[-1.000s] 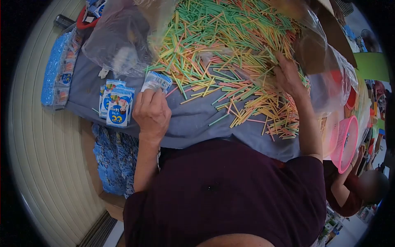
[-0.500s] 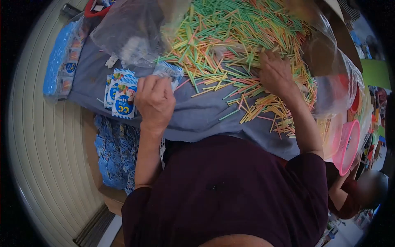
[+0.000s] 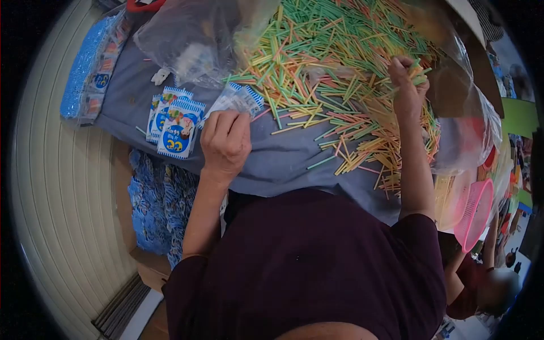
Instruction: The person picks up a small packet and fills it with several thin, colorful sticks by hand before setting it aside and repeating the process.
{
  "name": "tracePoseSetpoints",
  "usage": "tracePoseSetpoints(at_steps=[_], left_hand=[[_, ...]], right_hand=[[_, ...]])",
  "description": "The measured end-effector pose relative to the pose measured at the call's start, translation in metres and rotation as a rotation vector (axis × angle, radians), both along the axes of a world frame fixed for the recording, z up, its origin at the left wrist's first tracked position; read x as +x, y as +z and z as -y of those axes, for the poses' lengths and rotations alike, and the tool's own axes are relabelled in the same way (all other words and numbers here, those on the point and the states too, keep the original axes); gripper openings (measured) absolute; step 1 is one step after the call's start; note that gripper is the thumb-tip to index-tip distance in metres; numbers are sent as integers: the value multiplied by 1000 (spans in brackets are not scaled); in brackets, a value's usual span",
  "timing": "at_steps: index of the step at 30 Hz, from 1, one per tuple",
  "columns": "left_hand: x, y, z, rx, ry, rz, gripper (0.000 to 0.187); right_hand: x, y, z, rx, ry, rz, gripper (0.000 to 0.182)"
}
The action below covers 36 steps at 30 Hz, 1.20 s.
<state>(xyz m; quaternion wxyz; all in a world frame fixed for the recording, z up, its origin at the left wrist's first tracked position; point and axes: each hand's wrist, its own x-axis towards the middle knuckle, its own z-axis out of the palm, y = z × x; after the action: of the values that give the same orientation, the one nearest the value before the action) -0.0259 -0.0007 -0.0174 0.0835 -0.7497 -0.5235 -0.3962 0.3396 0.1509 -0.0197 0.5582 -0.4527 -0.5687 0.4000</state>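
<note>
My left hand (image 3: 225, 137) is closed, knuckles up, at the lower edge of some white and blue packets (image 3: 235, 99). Its fingertips are hidden, so what it holds, if anything, does not show. To its left lie several overlapping blue and white printed packets (image 3: 179, 129) on the grey cloth (image 3: 266, 153). My right hand (image 3: 409, 85) is raised over the right side of a big heap of thin coloured sticks (image 3: 340, 39). A small bunch of green, yellow and orange sticks (image 3: 418, 71) pokes out from its closed fingers.
A crumpled clear plastic bag (image 3: 190, 45) lies at upper left, near a wrapped blue pack (image 3: 90, 68). Below the cloth stands a carton (image 3: 153, 277) with many blue packets (image 3: 150, 209). At right are a pink basket (image 3: 475, 215) and another person (image 3: 470, 289).
My right hand has moved up and right from the heap and now shows a bunch of sticks in its fingers. My left hand has shifted slightly down and right, still closed.
</note>
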Motion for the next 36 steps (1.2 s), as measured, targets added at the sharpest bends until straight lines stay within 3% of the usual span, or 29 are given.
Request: tracePoseSetpoints(at_steps=[1, 3, 5, 7, 9, 12, 15, 19, 21, 22, 24, 25, 26, 27, 28, 30, 34, 36], left_hand=[[1, 0, 2, -33, 31, -26, 18], [4, 4, 5, -75, 55, -53, 18], [5, 16, 6, -204, 194, -100, 20], [0, 18, 3, -246, 190, -84, 21], [-6, 18, 0, -290, 172, -71, 22], [-9, 10, -2, -164, 146, -30, 22], [-8, 6, 4, -146, 119, -91, 20], [-5, 21, 8, -274, 151, -96, 18], [-8, 24, 10, -306, 155, -107, 17], [-11, 24, 9, -311, 141, -64, 16], [-15, 21, 9, -318, 122, -19, 14], [-17, 18, 8, -335, 123, 142, 12], [-18, 17, 6, -350, 121, 303, 10], [-16, 19, 3, -350, 113, 304, 10], [-12, 23, 1, -359, 57, 431, 10], [0, 31, -3, -363, 17, 559, 10], [47, 28, -26, -426, -193, 818, 12], [60, 24, -33, -466, -255, 947, 13]], right_hand=[[-6, 6, 2, 5, -12, 3, 27], [-21, 19, 14, -193, 57, 347, 31], [-31, 29, 29, -245, 0, 380, 32], [-30, 28, 26, -292, -46, 404, 34], [-16, 27, 17, -139, 131, 440, 43], [-14, 33, 19, 36, 128, 395, 49], [-11, 31, 19, -142, 282, 452, 53], [0, 13, 7, 18, 147, 711, 51], [3, 11, 0, 183, 202, 606, 48], [-3, 24, 5, 182, 203, 606, 48], [-14, 51, 18, 23, 95, 367, 41], [-18, 50, 18, 22, 89, 368, 41], [-21, 49, 18, -13, 147, -47, 39], [-21, 50, 17, -44, 203, -462, 40], [-20, 51, 17, -42, 199, -459, 40], [-23, 53, 14, -96, 515, -859, 42], [-74, 68, 24, -81, 672, -988, 49], [-102, 78, 31, 64, 582, -719, 51]])
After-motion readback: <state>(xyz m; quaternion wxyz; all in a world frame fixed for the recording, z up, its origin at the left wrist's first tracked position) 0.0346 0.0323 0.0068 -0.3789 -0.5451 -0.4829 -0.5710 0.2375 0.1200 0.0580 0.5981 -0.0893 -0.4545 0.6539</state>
